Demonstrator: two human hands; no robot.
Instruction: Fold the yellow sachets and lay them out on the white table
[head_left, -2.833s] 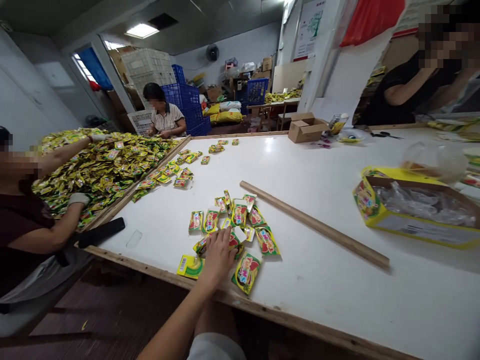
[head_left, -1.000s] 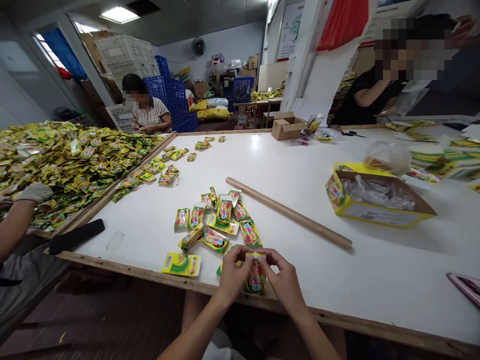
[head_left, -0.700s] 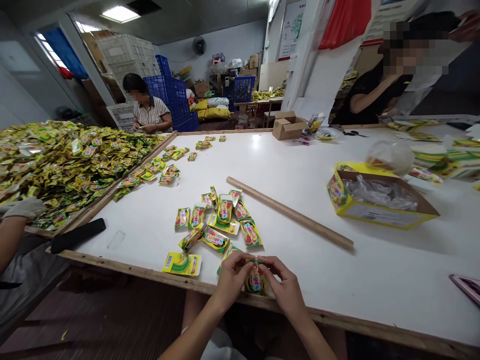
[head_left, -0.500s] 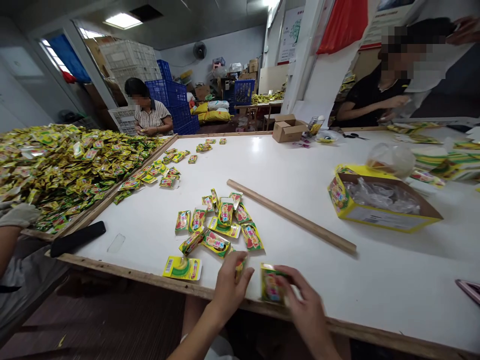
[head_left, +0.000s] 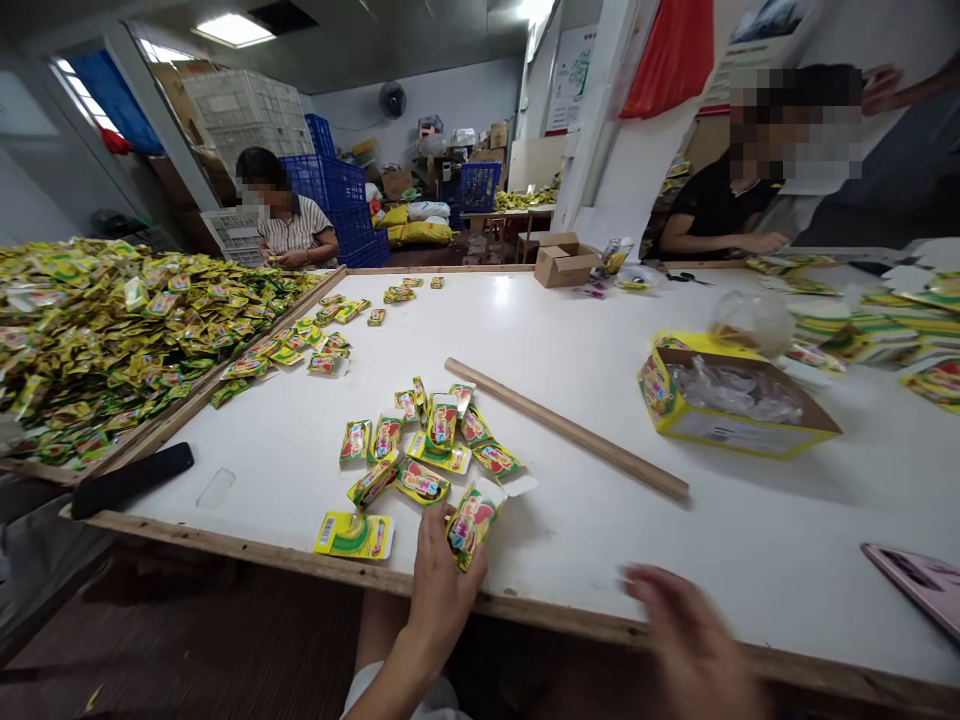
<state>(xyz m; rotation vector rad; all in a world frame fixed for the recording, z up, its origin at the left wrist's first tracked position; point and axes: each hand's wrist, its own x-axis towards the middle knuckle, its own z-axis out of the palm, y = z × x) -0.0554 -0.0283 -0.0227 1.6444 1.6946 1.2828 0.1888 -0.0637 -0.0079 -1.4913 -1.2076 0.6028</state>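
Note:
My left hand (head_left: 444, 568) grips a small yellow and green candy box (head_left: 474, 522) at the table's front edge, its white end flap standing open. Just beyond the fingers lies a loose cluster of similar small boxes (head_left: 422, 482), some upright and some on their sides. A flat yellow box (head_left: 354, 535) rests left of my hand. My right hand (head_left: 694, 645) is off to the right over the front edge, smeared by motion, its fingers stretched out and nothing visible in them.
A wooden stick (head_left: 566, 424) lies across the white table (head_left: 750, 560). Right of it stands an open yellow carton (head_left: 742, 435) with clear plastic inside; a pink phone (head_left: 915, 590) lies nearer. At left are a black phone (head_left: 135, 478) and a large packet heap (head_left: 150, 320). Two people sit beyond.
My right hand has moved right, away from the box it held. A box now shows clearly in my left hand, tilted upward. The view has shifted slightly.

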